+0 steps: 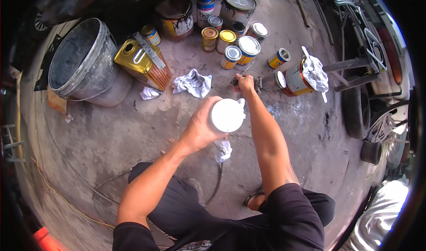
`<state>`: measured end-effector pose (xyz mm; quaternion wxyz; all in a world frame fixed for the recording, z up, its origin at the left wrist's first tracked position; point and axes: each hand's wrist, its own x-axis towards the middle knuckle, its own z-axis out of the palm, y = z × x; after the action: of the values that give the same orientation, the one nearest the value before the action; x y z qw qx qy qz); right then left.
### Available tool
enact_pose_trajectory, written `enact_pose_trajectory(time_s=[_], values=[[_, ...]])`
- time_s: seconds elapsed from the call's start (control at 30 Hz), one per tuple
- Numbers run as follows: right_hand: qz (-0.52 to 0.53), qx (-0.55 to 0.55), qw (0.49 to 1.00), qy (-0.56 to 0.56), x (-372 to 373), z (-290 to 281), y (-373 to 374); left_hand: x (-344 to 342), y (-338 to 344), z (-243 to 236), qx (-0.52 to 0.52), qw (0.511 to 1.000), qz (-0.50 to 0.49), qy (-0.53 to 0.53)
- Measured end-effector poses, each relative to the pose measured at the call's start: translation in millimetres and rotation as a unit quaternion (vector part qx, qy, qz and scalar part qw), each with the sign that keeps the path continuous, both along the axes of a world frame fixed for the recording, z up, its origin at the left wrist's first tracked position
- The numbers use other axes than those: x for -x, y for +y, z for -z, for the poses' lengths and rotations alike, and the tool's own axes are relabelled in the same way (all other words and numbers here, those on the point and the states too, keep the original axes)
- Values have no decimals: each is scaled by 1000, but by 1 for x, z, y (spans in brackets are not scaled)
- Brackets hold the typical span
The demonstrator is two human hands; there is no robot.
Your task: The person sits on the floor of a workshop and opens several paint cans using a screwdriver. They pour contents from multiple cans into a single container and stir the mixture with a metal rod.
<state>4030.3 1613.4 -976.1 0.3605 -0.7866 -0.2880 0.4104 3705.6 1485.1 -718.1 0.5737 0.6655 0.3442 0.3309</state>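
My left hand (200, 124) is wrapped around what looks like a paint spray gun, seen from above as a round cup with a white lid (227, 115). Below the cup, a metal part shows beside a small white rag (224, 151), and a dark hose (216, 186) hangs down. Stretched forward, my right hand (246, 83) has its fingers closed low over the floor, at a dark crumpled clump (258, 83). A thin stick (254, 63) slants up from near its fingertips; whether the fingers grip it is hard to see. Paint cans (231, 57) stand just beyond.
At left are a large grimy bucket (80, 89) and a gold rectangular tin (137, 55) with a metal strip across it. A white cloth (193, 83) lies ahead. On the right stand a rag-topped can (297, 80), a metal stand (350, 66) and a tire (356, 113).
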Motion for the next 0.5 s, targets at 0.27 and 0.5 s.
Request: enact_pose_trajectory(time_s=[0.27, 0.5], values=[[-144, -165, 976, 5, 45, -75, -98, 4, 1, 6, -1, 1000, -10, 27], [-462, 16, 881, 102, 55, -180, -189, -9, 3, 6, -18, 999, -22, 26]])
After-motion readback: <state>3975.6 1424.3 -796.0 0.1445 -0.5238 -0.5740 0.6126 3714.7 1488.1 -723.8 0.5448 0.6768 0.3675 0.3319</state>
